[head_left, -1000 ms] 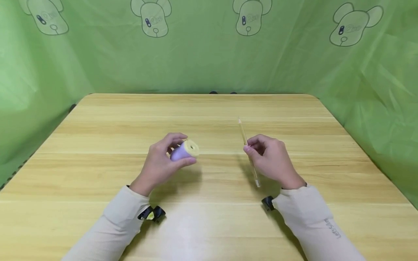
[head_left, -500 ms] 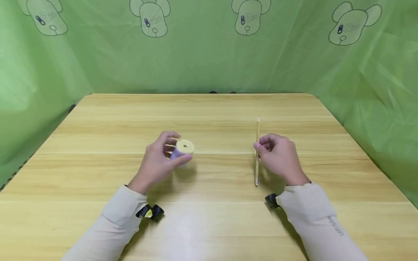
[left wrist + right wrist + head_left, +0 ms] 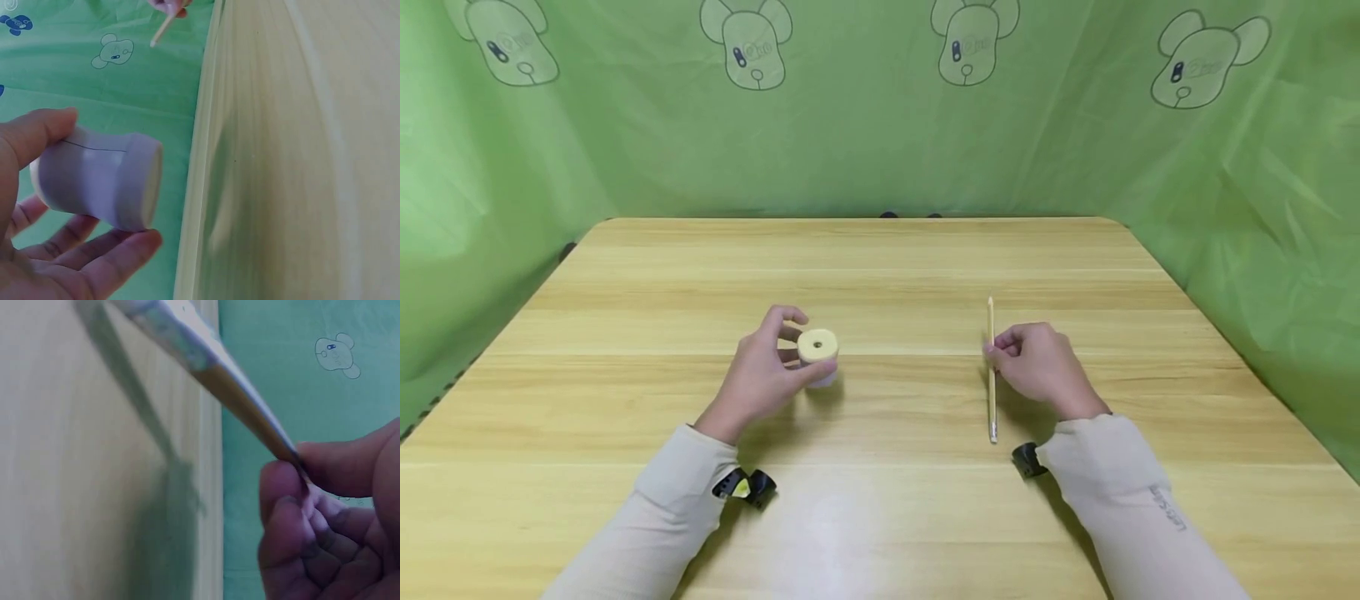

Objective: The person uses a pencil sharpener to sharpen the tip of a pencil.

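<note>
My left hand (image 3: pixel 756 372) holds a small purple pencil sharpener (image 3: pixel 817 344), a rounded cylinder with a cream end that has a hole in its middle. That end faces up in the head view. The left wrist view has the sharpener (image 3: pixel 94 175) between thumb and fingers, above the wooden table. To the right, my right hand (image 3: pixel 1037 367) pinches a slim wooden pencil (image 3: pixel 992 396) near its middle. Its pointed end is away from me and its metal-banded end is nearer. Up close in the right wrist view, the pencil (image 3: pixel 244 406) sits between thumb and forefinger.
A wood-grain table (image 3: pixel 895 517) lies under both hands. Green cloth (image 3: pixel 865 150) printed with bear heads hangs behind it and along both sides. Black cameras are strapped at the left wrist (image 3: pixel 748 487) and the right wrist (image 3: pixel 1028 460).
The sharpener has tipped upright and shifted slightly left and nearer. My right hand has moved right, and the pencil has swung from slanted to pointing straight away, then come slightly nearer.
</note>
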Motion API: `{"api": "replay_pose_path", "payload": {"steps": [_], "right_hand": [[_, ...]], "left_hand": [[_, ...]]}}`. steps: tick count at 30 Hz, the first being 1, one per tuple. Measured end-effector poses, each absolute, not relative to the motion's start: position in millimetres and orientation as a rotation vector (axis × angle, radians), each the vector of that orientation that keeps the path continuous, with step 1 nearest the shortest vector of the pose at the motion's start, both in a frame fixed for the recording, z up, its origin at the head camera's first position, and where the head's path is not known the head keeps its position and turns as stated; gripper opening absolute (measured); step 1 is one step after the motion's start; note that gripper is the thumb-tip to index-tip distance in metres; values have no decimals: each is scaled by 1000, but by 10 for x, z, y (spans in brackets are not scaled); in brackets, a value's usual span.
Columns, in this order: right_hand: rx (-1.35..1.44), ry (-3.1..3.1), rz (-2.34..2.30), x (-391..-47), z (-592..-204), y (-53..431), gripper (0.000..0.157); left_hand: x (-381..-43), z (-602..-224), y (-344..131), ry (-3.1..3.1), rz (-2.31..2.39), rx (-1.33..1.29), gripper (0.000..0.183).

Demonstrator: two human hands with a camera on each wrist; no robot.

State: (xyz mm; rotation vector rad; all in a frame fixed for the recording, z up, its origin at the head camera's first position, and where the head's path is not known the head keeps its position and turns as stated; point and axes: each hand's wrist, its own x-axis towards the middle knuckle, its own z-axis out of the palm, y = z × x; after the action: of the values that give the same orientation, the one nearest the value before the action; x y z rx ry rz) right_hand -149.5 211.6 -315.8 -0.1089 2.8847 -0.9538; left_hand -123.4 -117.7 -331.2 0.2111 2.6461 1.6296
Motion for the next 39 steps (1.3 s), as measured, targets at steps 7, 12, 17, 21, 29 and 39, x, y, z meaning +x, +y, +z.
{"api": "replay_pose_path", "payload": {"steps": [7,12,17,21,29,39], "right_hand": [[-117,2787,-881,-1542,-3224,2149,25],[-121,2742,-858,-1551,-3245,2139,24],[-125,2728,-811,-1559,-3262,2136,25],[-100,2688,-806,-1572,-3266,2132,25],[-55,2653,-845,-1583,-3265,2121,25],[-66,2667,-816,-1577,-3263,2123,24]], "left_hand": [[-1254,-3361,-1182,2675,1474,169,65],[-1256,-3396,-1181,2692,1396,154,65],[-1254,-3406,-1176,2689,1381,147,64],[-1254,-3408,-1174,2675,1390,153,60],[-1256,-3415,-1157,2686,1354,165,57],[-1253,-3414,-1139,2693,1321,165,55]]}}
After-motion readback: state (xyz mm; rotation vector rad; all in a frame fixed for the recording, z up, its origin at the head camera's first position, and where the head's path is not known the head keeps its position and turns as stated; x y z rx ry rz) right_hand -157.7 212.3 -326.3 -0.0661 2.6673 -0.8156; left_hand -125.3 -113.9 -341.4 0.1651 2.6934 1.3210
